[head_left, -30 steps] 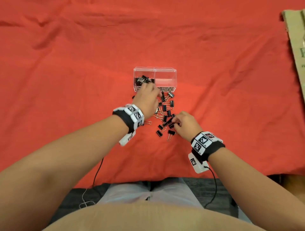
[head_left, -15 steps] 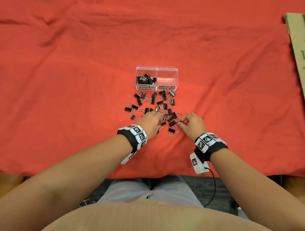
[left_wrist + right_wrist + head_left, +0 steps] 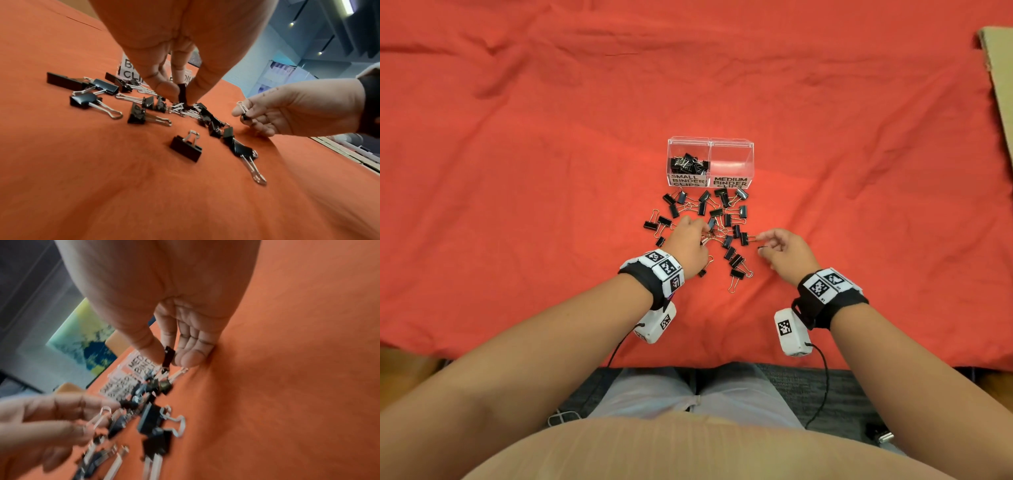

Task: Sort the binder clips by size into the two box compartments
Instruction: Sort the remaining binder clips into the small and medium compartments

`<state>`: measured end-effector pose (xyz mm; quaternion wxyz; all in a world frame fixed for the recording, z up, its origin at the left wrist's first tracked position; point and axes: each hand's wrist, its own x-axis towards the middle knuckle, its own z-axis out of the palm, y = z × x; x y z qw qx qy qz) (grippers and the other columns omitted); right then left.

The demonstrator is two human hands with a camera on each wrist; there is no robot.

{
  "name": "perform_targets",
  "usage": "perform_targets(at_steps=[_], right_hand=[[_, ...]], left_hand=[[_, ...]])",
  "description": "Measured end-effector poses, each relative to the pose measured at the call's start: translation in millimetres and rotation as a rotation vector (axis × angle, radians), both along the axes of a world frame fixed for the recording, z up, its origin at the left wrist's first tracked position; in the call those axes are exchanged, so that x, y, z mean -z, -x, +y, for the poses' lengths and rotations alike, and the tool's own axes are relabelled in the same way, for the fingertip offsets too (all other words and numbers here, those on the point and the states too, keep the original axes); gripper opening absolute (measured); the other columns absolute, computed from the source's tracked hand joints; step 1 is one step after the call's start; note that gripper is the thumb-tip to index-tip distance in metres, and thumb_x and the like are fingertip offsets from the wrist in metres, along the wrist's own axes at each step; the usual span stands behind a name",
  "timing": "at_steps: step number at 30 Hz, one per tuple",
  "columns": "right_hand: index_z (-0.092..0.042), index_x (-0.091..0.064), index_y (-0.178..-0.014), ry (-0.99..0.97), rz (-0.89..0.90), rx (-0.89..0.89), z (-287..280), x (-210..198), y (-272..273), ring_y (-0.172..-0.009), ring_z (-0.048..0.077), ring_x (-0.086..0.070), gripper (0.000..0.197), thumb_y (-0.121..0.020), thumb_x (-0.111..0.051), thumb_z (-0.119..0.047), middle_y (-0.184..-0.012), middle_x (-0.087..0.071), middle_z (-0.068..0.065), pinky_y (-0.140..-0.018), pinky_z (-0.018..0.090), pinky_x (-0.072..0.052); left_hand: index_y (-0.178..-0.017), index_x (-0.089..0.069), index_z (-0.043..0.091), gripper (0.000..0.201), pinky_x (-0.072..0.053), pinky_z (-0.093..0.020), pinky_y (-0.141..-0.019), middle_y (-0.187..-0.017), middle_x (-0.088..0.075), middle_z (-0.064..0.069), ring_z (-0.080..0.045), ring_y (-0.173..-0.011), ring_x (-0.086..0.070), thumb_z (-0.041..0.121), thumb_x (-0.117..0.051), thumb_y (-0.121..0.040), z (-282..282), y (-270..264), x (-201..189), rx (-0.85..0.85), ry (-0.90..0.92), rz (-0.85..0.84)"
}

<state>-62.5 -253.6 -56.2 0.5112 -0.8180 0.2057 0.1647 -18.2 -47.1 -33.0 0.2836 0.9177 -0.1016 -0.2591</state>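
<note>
A clear two-compartment box (image 3: 749, 154) stands on the red cloth. Its left half, labelled small binder clips (image 3: 688, 163), holds several black clips; the right half, labelled medium, shows none. Several black binder clips (image 3: 709, 219) lie scattered in front of it. My left hand (image 3: 688, 240) reaches into the pile, thumb and forefinger pinching a small black clip (image 3: 182, 94) that still touches the heap. My right hand (image 3: 784, 250), just right of the pile, pinches another small clip (image 3: 243, 112) lifted off the cloth, seen also in the right wrist view as a small clip (image 3: 169, 356).
The red cloth (image 3: 517, 171) covers the whole table. A cardboard sheet (image 3: 1000, 85) lies at the far right edge. My lap and trailing wrist cables (image 3: 822, 383) are at the near edge of the table.
My left hand came back from the small-clip compartment to the pile and took hold of a clip. My right hand lifted a small clip and drew slightly right of the pile.
</note>
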Motion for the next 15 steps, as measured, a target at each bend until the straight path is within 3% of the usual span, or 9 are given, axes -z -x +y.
perform_targets(at_steps=[2, 7, 11, 13, 15], right_hand=[[-0.011, -0.062, -0.085, -0.057, 0.005, 0.049, 0, -8, -7, -0.055, 0.011, -0.044, 0.019, -0.087, -0.049, 0.002, -0.069, -0.053, -0.005, -0.047, 0.017, -0.042], [-0.018, -0.056, -0.064, -0.194, 0.057, 0.161, 10, -21, -28, -0.052, 0.020, -0.047, 0.025, -0.087, -0.048, -0.011, -0.064, -0.053, 0.005, -0.056, 0.033, -0.040], [-0.016, -0.057, -0.076, 0.021, -0.005, -0.091, 31, -31, -42, -0.055, 0.012, -0.047, 0.017, -0.091, -0.053, -0.023, -0.064, -0.055, -0.001, -0.059, 0.028, -0.040], [-0.009, -0.062, -0.088, 0.126, -0.046, -0.239, 44, -32, -49, -0.071, 0.014, -0.054, 0.017, -0.093, -0.051, -0.022, -0.082, -0.061, 0.000, -0.069, 0.029, -0.044], [-0.006, -0.063, -0.093, 0.241, -0.063, -0.373, 56, -29, -52, -0.083, 0.017, -0.057, 0.017, -0.092, -0.048, -0.014, -0.098, -0.063, 0.004, -0.075, 0.029, -0.047]], left_hand=[[-0.121, -0.056, 0.010, 0.036, -0.045, -0.033, -0.095, -0.120, -0.052, -0.011, -0.027, -0.106, -0.055, 0.004, -0.049, -0.086, -1, -4, -1, -0.025, 0.008, -0.009], [-0.111, -0.062, 0.017, 0.031, -0.053, -0.034, -0.080, -0.100, -0.067, -0.011, -0.027, -0.090, -0.063, 0.006, -0.046, -0.087, 3, -10, 2, -0.096, -0.018, 0.008], [-0.112, -0.059, 0.020, 0.030, -0.055, -0.034, -0.068, -0.094, -0.067, -0.010, -0.027, -0.074, -0.064, 0.007, -0.046, -0.089, 13, -23, 0, -0.167, 0.009, -0.020], [-0.116, -0.057, 0.019, 0.028, -0.057, -0.036, -0.065, -0.092, -0.067, -0.008, -0.024, -0.068, -0.063, 0.007, -0.045, -0.092, 18, -35, -6, -0.204, 0.031, -0.062], [-0.120, -0.054, 0.017, 0.029, -0.054, -0.031, -0.054, -0.089, -0.065, -0.004, -0.017, -0.060, -0.059, 0.007, -0.043, -0.095, 20, -51, -14, -0.240, 0.058, -0.104]])
